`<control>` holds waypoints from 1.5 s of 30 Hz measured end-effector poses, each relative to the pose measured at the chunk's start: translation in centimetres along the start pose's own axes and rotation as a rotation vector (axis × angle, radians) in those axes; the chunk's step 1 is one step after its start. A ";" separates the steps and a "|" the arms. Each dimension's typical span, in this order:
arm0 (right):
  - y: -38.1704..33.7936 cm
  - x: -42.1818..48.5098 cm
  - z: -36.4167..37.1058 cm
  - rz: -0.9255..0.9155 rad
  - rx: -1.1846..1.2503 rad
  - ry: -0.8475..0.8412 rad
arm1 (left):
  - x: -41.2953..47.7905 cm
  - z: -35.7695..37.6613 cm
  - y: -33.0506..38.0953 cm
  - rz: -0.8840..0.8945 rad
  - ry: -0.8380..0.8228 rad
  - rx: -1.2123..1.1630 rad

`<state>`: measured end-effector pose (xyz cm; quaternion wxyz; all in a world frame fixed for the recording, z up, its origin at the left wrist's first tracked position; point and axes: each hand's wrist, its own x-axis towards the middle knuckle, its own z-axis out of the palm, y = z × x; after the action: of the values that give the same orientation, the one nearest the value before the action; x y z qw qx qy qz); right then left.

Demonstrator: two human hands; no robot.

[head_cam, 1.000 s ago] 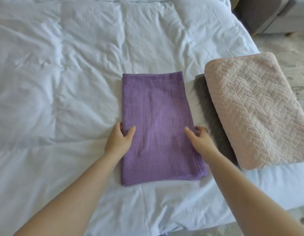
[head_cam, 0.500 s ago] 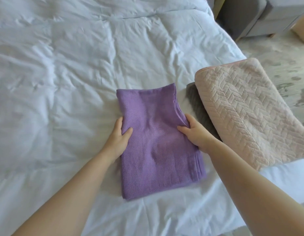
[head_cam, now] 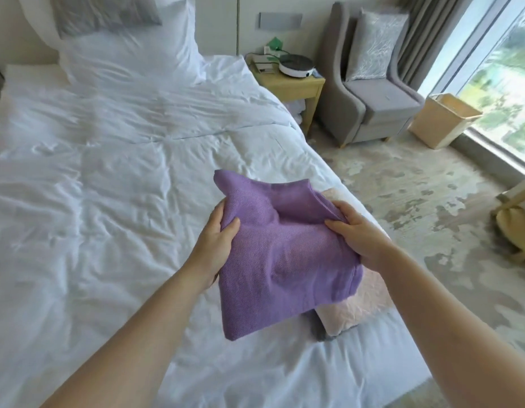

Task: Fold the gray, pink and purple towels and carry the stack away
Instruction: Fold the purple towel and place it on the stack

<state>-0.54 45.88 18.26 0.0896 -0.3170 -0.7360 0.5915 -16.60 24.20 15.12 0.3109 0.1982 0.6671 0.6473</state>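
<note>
The folded purple towel (head_cam: 285, 260) is being held clear of the bed (head_cam: 93, 201), and everything else is being placed here against that towel. To its left, the bed's white duvet is lying rumpled. At the towel's left edge, the left hand (head_cam: 218, 245) is being curled round the cloth, thumb on top and fingers hidden underneath. The towel itself is being carried as a thick folded slab, sagging a little at its near corner and bunched into a crease toward its far right corner. At its right edge, the right hand (head_cam: 358, 234) is being closed on that bunched edge, thumb lying on top and the rest folded round it. Beneath the towel's right half, and poking out past its near right corner, the folded pink towel (head_cam: 367, 301) is being left on the bed. The gray towel (head_cam: 318, 331) is showing as a dark strip under it, so a two-layer pile is lying there. Well beyond the towel, up and to the right, a nightstand (head_cam: 290, 83), an armchair (head_cam: 373, 107) and a bin (head_cam: 443, 119) are being left untouched. The step in hand is judged to be the stacking, with the purple towel being brought over the pink one. The next move is thought to call for the towel being lowered flat and square onto the pile and the crease being smoothed. Both hands would then be slid under the gray towel, so that all three are lifted together without slipping.
</note>
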 end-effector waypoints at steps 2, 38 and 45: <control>-1.2 0.0 -3.5 -0.024 0.025 0.015 | 0.8 3.0 2.0 0.035 -0.016 -0.028; 17.8 1.2 -18.1 0.072 -0.082 -0.035 | -3.4 22.8 -12.1 -0.349 0.362 0.000; 23.3 -0.8 -16.5 0.210 -0.346 -0.006 | -6.2 23.8 -16.8 -0.443 0.399 0.236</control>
<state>16.86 61.10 1.56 -0.0308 -0.4009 -0.7898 0.4632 6.23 36.27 0.30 0.2824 -0.0480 0.8123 0.5081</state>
